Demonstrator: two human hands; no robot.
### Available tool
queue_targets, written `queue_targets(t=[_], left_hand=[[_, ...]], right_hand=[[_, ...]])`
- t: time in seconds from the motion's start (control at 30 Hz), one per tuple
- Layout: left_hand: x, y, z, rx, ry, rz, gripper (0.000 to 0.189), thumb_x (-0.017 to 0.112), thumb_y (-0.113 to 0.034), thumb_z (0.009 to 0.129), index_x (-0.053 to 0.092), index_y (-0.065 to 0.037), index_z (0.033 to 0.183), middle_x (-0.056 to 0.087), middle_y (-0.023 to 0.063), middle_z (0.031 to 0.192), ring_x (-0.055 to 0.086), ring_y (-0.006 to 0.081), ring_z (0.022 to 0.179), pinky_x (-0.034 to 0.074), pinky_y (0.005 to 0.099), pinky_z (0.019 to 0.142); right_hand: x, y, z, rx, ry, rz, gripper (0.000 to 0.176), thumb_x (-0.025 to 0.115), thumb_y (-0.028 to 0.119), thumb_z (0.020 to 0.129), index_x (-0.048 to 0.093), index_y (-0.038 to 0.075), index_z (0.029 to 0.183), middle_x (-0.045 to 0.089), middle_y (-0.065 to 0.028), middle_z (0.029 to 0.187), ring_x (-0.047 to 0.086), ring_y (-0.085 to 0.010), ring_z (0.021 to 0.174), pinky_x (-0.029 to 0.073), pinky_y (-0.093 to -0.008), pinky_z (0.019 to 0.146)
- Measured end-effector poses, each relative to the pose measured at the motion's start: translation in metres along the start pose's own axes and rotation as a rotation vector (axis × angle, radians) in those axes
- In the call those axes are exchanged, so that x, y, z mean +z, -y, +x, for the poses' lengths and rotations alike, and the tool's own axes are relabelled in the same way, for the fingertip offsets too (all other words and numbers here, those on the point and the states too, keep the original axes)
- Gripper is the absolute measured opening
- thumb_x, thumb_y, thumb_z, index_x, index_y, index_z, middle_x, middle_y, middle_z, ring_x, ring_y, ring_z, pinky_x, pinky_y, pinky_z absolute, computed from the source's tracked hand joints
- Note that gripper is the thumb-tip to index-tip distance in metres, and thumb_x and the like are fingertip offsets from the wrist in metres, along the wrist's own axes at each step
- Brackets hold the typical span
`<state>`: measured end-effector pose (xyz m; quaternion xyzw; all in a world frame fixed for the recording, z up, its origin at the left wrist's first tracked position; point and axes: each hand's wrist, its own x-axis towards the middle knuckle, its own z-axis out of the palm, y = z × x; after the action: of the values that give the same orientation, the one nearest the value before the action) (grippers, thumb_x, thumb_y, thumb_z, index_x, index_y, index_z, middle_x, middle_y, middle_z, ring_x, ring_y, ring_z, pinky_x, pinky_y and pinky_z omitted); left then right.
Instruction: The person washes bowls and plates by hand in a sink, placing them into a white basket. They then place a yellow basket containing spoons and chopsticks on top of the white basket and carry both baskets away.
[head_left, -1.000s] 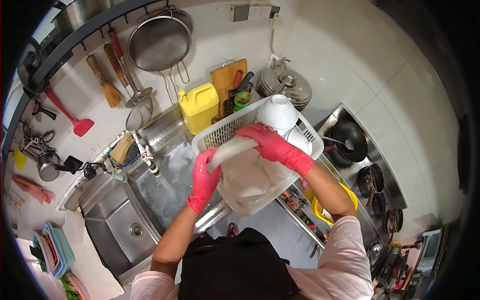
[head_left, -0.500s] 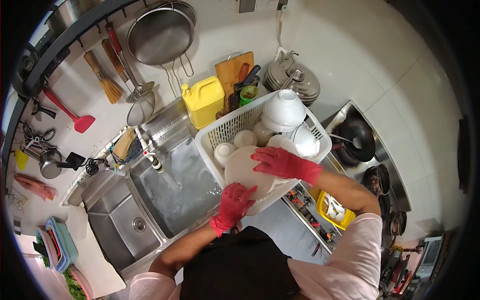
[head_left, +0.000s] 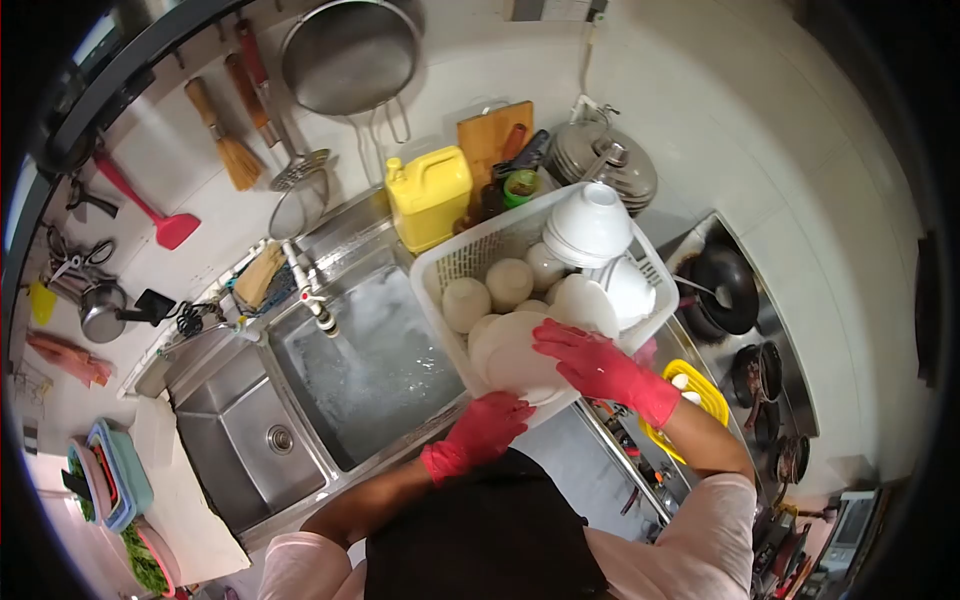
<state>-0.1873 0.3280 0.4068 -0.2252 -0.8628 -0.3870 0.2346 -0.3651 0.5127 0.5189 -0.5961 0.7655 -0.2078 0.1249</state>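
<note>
Both of my hands wear red rubber gloves and are at a white plate [head_left: 515,352] at the near side of a white plastic basket [head_left: 437,290]. My right hand [head_left: 600,372] lies over the plate's right side, fingers bent against it. My left hand [head_left: 485,430] has its fingers together at the plate's near edge, by the basket rim; its fingertips are partly hidden. Behind the plate in the basket are several upturned white bowls [head_left: 510,283], a smaller white plate [head_left: 585,305] and a tall stack of white bowls [head_left: 592,222].
Left of the basket, a tap [head_left: 318,310] runs into a sink basin [head_left: 345,455] of cloudy water. An empty steel basin [head_left: 225,425] adjoins it. A yellow jug [head_left: 428,200] and a cutting board [head_left: 497,135] stand behind. At right are a yellow basket [head_left: 705,385] and a wok [head_left: 725,285].
The view has shifted slightly, moving the scene to the right. My left hand's fingers have straightened and closed together along the plate's near edge. My right hand stays on the plate's right side.
</note>
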Motion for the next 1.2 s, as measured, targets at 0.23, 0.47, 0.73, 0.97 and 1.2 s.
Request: queue_targets(t=[0.23, 0.47, 0.73, 0.97, 1.2], left_hand=[[-0.112, 0.116, -0.093, -0.792, -0.519, 0.211, 0.012, 0.065, -0.011, 0.084, 0.069, -0.006, 0.094, 0.068, 0.0129, 0.089, 0.065, 0.0321, 0.083, 0.05, 0.0406, 0.072], [-0.217, 0.194, -0.074, -0.532, -0.576, 0.71, 0.038, 0.072, -0.008, 0.082, 0.067, -0.004, 0.119, 0.066, 0.0186, 0.119, 0.058, 0.0406, 0.116, 0.045, 0.0447, 0.101], [-0.195, 0.255, -0.078, -0.485, -0.711, 0.51, 0.038, 0.056, 0.011, 0.07, 0.066, -0.003, 0.104, 0.067, 0.0151, 0.101, 0.064, 0.0338, 0.101, 0.048, 0.0438, 0.094], [-0.224, 0.262, -0.121, -0.552, -0.386, -0.154, 0.07, 0.042, 0.017, 0.077, 0.051, -0.006, 0.142, 0.043, 0.013, 0.154, 0.037, 0.0278, 0.144, 0.025, 0.0366, 0.118], [-0.213, 0.295, -0.134, -0.554, -0.339, 0.293, 0.076, 0.041, 0.019, 0.076, 0.041, -0.004, 0.149, 0.041, 0.0123, 0.154, 0.038, 0.0277, 0.143, 0.023, 0.0373, 0.12]], right_hand=[[0.001, 0.043, 0.013, 0.14, -0.124, -0.132, 0.049, 0.064, 0.002, 0.084, 0.06, 0.011, 0.132, 0.056, -0.0089, 0.14, 0.049, -0.0283, 0.135, 0.042, -0.0442, 0.105], [0.001, 0.071, 0.02, 0.321, -0.383, -0.057, 0.039, 0.064, 0.003, 0.087, 0.066, 0.007, 0.126, 0.064, -0.0109, 0.131, 0.061, -0.0284, 0.121, 0.045, -0.0384, 0.102], [0.014, 0.032, -0.079, 0.817, -0.908, 0.075, 0.033, 0.059, -0.003, 0.092, 0.065, 0.001, 0.124, 0.069, -0.0106, 0.119, 0.064, -0.0237, 0.112, 0.049, -0.0327, 0.097], [0.148, -0.075, -0.386, 1.332, -1.953, 0.85, 0.037, 0.07, 0.024, 0.091, 0.06, 0.0, 0.117, 0.067, -0.0129, 0.094, 0.067, -0.0239, 0.083, 0.053, -0.0382, 0.058], [0.209, -0.112, -0.373, 0.862, -2.133, 1.962, 0.055, 0.061, 0.028, 0.096, 0.043, 0.0, 0.14, 0.048, -0.0299, 0.14, 0.062, -0.0411, 0.113, 0.054, -0.0595, 0.093]])
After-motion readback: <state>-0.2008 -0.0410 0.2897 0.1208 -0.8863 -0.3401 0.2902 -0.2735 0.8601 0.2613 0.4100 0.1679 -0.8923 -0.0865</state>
